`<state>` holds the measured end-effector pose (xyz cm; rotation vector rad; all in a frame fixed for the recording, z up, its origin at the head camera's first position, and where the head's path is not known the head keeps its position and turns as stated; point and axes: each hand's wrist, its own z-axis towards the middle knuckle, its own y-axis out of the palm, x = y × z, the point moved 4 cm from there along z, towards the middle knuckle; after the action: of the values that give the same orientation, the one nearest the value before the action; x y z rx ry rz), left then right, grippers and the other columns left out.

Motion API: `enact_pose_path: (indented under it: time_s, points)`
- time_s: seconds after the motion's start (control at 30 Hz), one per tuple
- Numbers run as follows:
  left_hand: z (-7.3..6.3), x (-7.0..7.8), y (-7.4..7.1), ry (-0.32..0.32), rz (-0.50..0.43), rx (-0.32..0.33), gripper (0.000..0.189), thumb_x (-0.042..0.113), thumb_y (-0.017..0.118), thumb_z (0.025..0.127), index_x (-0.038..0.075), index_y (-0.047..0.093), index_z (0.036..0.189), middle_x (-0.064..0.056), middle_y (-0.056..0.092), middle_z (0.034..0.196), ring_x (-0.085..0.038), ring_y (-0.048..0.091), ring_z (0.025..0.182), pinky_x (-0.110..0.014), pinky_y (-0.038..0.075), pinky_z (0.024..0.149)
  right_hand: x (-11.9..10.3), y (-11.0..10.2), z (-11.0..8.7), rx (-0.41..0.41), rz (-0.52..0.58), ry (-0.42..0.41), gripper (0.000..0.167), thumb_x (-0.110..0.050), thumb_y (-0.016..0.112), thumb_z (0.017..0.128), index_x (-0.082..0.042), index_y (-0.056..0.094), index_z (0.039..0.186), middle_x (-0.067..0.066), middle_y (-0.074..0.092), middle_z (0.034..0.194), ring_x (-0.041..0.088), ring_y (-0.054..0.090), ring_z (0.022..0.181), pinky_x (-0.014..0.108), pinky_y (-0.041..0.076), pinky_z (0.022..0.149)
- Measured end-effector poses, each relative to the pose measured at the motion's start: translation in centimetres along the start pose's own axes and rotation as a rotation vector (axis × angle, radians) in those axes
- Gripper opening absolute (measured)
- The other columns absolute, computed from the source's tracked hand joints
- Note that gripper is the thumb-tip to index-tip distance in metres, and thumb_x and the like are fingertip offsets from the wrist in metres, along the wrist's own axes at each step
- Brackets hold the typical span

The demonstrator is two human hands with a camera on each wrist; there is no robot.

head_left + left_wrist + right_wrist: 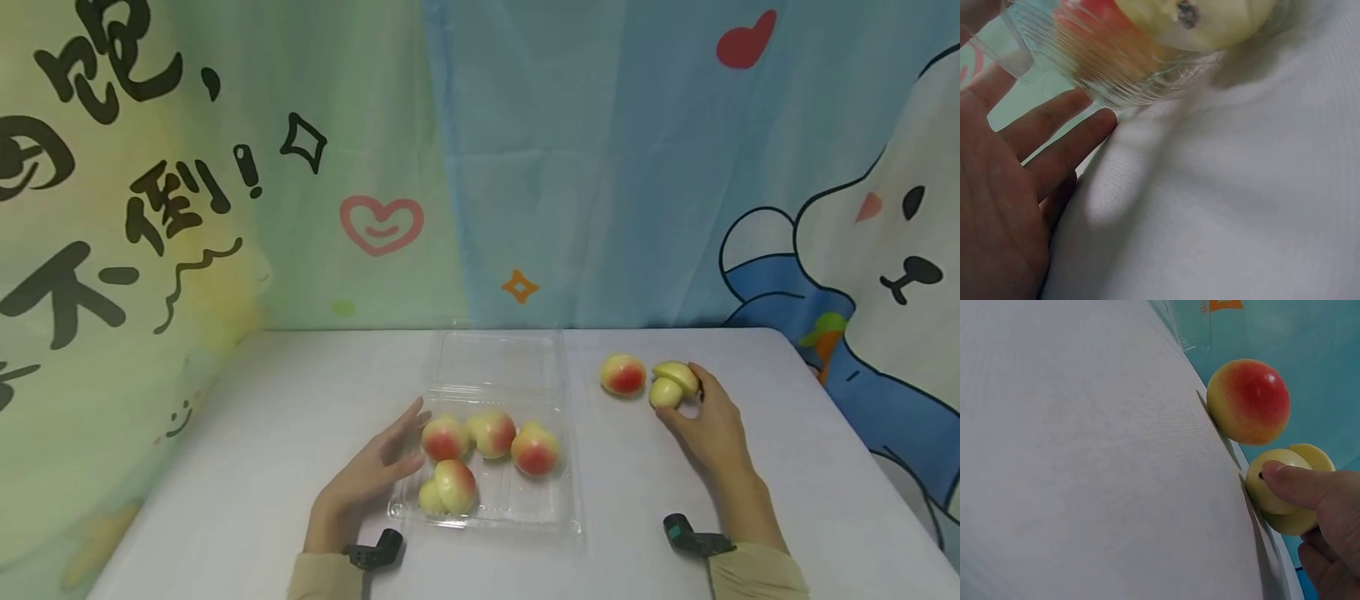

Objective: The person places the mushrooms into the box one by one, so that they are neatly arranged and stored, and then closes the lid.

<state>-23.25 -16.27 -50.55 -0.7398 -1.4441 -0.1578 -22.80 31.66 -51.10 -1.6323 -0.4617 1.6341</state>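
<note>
My right hand (pixel 708 425) pinches a yellow toy mushroom (pixel 672 383) at the back right of the table. In the right wrist view, its thumb (pixel 1291 481) presses on the stem end near a dark dot. Just left of it sits another mushroom (pixel 623 375) with a red and yellow cap. A clear plastic clamshell box (pixel 517 508) lies with its lid (pixel 498 358) folded back. Several red and yellow mushrooms (pixel 536 450) are inside. Beside the box's left wall is my left hand (pixel 371 467), fingers extended, fingertips right at the ribbed plastic (pixel 1110 81).
A white cloth-covered table (pixel 262 417) carries everything. Behind it hangs a printed curtain (pixel 525 167) with hearts, lettering and a cartoon bear. Each wrist wears a small black camera, such as the one on the right (pixel 693 537).
</note>
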Motion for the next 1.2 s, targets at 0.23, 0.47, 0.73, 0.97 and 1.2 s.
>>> enact_pose_path:
  time_s: [0.23,0.47,0.73,0.97,1.2]
  points:
    - [0.0,-0.2,0.1,0.012,-0.025,-0.008,0.079,0.017,0.062,0.091,0.031,0.015,0.153,-0.007,0.032,0.154,-0.027,0.023,0.145,-0.053,0.014,0.117,-0.3,-0.2,-0.1,-0.006,-0.007,-0.015,0.089,-0.034,0.071,0.085,0.001,0.020,0.149,0.031,0.030,0.148,0.051,0.030,0.133,0.063,0.027,0.107]
    - [-0.1,-0.2,0.3,0.001,-0.034,-0.017,0.079,0.017,0.062,0.091,0.028,0.014,0.153,-0.007,0.030,0.155,-0.027,0.021,0.145,-0.053,0.013,0.117,-0.3,-0.1,-0.3,-0.026,-0.001,-0.002,0.089,-0.034,0.070,0.086,0.001,0.019,0.149,0.032,0.029,0.148,0.051,0.030,0.133,0.063,0.027,0.107]
    - [0.1,0.1,0.0,-0.030,-0.043,-0.006,0.080,0.018,0.064,0.090,0.028,0.015,0.153,-0.004,0.032,0.155,-0.022,0.021,0.146,-0.052,0.013,0.118,-0.9,-0.2,0.0,-0.038,0.000,-0.007,0.088,-0.034,0.069,0.086,0.001,0.018,0.149,0.031,0.028,0.149,0.051,0.030,0.133,0.063,0.027,0.107]
    - [0.1,0.0,0.0,-0.035,-0.048,0.000,0.081,0.016,0.064,0.090,0.027,0.015,0.153,-0.003,0.033,0.154,-0.021,0.020,0.146,-0.052,0.012,0.118,-1.2,-0.5,0.4,-0.048,0.006,-0.011,0.089,-0.035,0.069,0.086,0.003,0.019,0.149,0.032,0.029,0.147,0.051,0.032,0.132,0.062,0.029,0.106]
    - [0.2,-0.1,0.1,-0.028,-0.052,-0.002,0.080,0.015,0.064,0.090,0.029,0.017,0.153,-0.003,0.033,0.154,-0.022,0.020,0.146,-0.052,0.012,0.118,-0.7,-0.1,0.3,-0.069,0.005,0.015,0.091,-0.038,0.068,0.086,0.002,0.017,0.150,0.032,0.027,0.149,0.050,0.031,0.133,0.062,0.029,0.106]
